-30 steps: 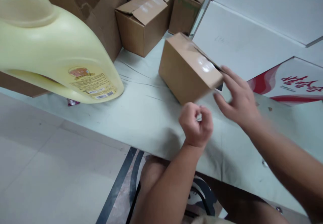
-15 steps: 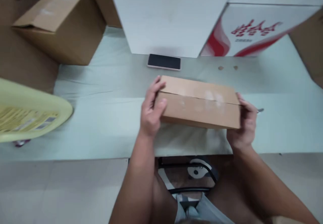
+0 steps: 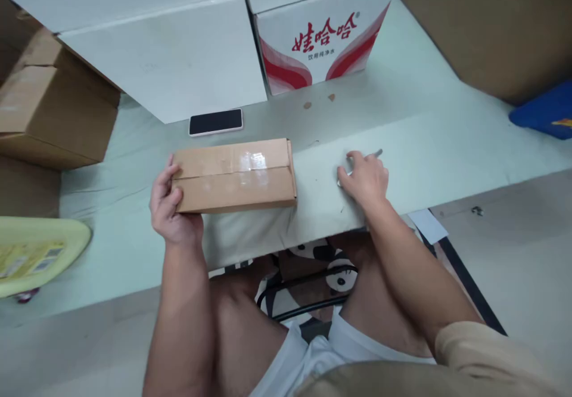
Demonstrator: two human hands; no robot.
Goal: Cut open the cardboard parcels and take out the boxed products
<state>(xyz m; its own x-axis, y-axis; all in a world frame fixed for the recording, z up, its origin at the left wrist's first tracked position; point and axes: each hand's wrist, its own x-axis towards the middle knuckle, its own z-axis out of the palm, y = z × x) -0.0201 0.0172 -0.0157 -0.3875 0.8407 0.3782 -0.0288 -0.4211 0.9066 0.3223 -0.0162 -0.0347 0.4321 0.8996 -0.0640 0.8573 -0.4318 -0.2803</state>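
My left hand [image 3: 172, 206] grips the left end of a brown cardboard box [image 3: 235, 176], thumb on its near face and fingers behind. Clear tape runs along the seam on the box's upper face, and the box is tilted toward me. Off to the right of the box, my right hand [image 3: 366, 179] is down at the table, its fingers closed over a slim grey tool [image 3: 378, 153]. Most of that tool lies hidden under the fingers, so its kind is unclear.
A phone [image 3: 216, 122] lies behind the box, before white cartons [image 3: 179, 63] and a red-lettered carton [image 3: 326, 48]. Brown cartons [image 3: 71, 117] stand left, a large one [image 3: 487, 33] right. A yellow bottle [image 3: 44, 254] and a blue object [image 3: 543, 111] lie at the sides.
My right hand has let go of the box's right end and moved right onto the grey tool. My left hand still holds the box. The view has turned toward the right.
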